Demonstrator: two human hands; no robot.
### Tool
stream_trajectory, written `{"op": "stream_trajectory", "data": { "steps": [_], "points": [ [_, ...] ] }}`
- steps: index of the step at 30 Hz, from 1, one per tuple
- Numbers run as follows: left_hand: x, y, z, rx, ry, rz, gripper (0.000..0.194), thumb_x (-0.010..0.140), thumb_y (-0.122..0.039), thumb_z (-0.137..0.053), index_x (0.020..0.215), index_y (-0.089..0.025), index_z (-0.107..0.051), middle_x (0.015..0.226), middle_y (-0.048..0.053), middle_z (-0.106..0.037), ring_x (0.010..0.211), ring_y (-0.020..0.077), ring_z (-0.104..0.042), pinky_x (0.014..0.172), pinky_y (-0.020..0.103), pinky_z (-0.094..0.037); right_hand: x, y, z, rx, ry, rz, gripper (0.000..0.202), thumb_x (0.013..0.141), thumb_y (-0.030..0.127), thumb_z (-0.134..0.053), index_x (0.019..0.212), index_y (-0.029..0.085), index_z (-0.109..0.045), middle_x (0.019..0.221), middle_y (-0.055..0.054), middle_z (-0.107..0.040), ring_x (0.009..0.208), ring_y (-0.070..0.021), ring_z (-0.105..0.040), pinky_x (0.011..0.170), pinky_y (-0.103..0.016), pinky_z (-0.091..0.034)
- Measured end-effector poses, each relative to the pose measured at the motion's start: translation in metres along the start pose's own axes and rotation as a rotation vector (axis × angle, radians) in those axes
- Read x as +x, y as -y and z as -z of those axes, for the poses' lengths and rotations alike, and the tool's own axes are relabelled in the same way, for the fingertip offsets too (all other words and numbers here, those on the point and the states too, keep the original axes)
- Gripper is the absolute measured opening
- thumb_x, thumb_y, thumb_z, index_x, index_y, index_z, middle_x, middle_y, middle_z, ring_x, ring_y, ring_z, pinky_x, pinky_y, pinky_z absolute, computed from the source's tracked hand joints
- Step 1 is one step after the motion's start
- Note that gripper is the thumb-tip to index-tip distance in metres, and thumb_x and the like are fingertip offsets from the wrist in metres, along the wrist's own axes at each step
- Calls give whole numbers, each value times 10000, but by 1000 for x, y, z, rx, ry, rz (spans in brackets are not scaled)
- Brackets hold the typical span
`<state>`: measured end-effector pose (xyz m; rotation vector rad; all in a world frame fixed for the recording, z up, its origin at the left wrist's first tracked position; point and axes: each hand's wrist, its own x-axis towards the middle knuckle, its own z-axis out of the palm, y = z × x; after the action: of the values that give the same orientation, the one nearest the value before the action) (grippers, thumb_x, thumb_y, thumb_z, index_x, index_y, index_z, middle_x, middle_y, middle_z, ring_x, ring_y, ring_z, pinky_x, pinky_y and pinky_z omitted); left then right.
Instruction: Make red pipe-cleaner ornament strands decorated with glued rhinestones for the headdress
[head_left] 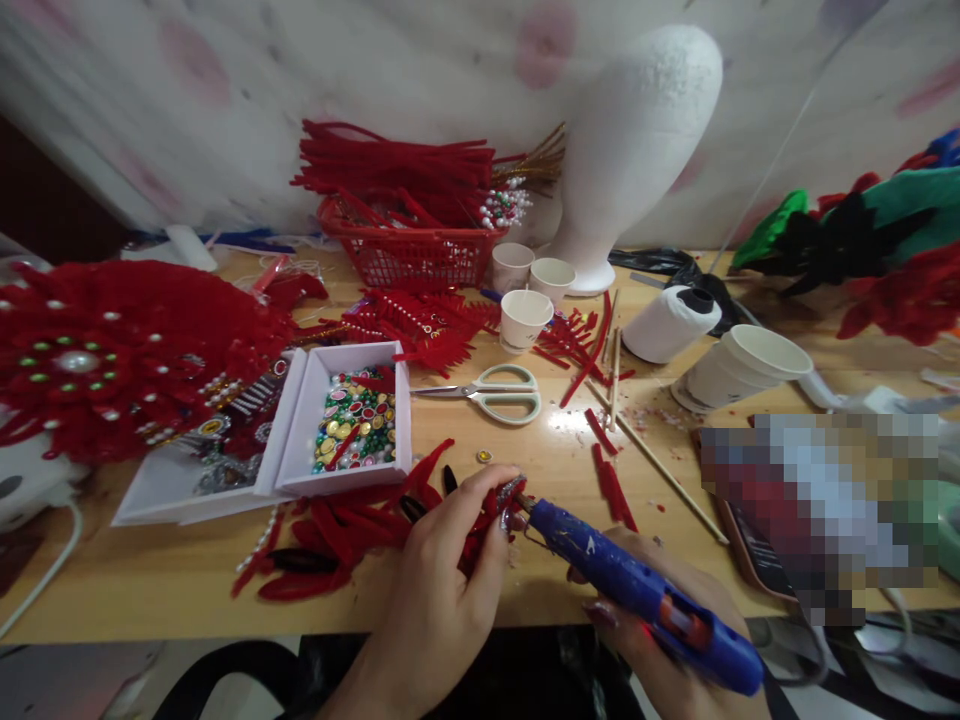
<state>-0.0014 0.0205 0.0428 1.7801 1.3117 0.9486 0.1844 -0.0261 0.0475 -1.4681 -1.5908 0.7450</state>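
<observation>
Left hand (442,570): thumb and forefinger pinch a red piece (484,528), on the near side of the scissors (474,392). Fingers cover much of it; I can't make out its shape. Right hand (652,660): wrapped around a glue gun (615,575), nozzle right by the pinching fingertips. From my remote seat I can't tell whether it touches the piece, or whether the trigger is pressed.

Just nearer than the scissors, a lone gem (485,456). Left of them, a white box (345,482) of beads (364,412); nearer and left, red petals (345,540). Right of them, red strips (615,490) and a stick (675,480). Behind, paper cups (525,322); farther back, a basket (420,258) and a foam head (637,140).

Risks, as I judge them: a slip of the nozzle could burn the left fingertips, they sit so close. A stray drip could foul the gem. A leftward swing of the left arm could sweep petals off.

Edges: the table's (555,465) near edge runs under both arms, petals close to it. Most room I find: between scissors and strips. Farther right, a phone (739,550) hems in the gun hand.
</observation>
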Motion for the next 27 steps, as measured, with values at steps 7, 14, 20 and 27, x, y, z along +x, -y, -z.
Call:
{"op": "stream_trajectory", "data": {
  "steps": [7,14,20,27],
  "points": [
    [2,1,0,47,-8,-25,375,914,-145,-485,1253,-263,-591,1220,16,-713,1094,156,-683,954,255,-542,4,-3,0,11,-24,27,242,898,437,-641,784,224,-653,672,-3,-630,635,-187,-651,488,-239,-459],
    [5,3,-3,57,-6,-16,363,918,-154,-481,1249,-254,-593,1228,22,-713,1113,158,-679,955,250,-540,4,-7,0,-13,23,-1,218,885,406,-644,771,225,-605,687,13,-595,650,-168,-631,499,-234,-432],
    [8,1,-4,79,-6,-10,372,919,-156,-484,1264,-251,-585,1243,19,-709,1113,152,-681,942,230,-542,-1,-10,-5,-114,4,57,146,918,380,-612,905,235,-626,780,8,-631,624,-151,-615,552,-251,-443],
    [10,1,-3,94,-13,-43,375,915,-150,-489,1264,-251,-581,1221,9,-722,1063,142,-702,900,211,-562,2,-12,-3,-237,-20,176,119,929,337,-602,1000,242,-611,853,8,-662,683,-149,-651,596,-241,-469]
  ]
}}
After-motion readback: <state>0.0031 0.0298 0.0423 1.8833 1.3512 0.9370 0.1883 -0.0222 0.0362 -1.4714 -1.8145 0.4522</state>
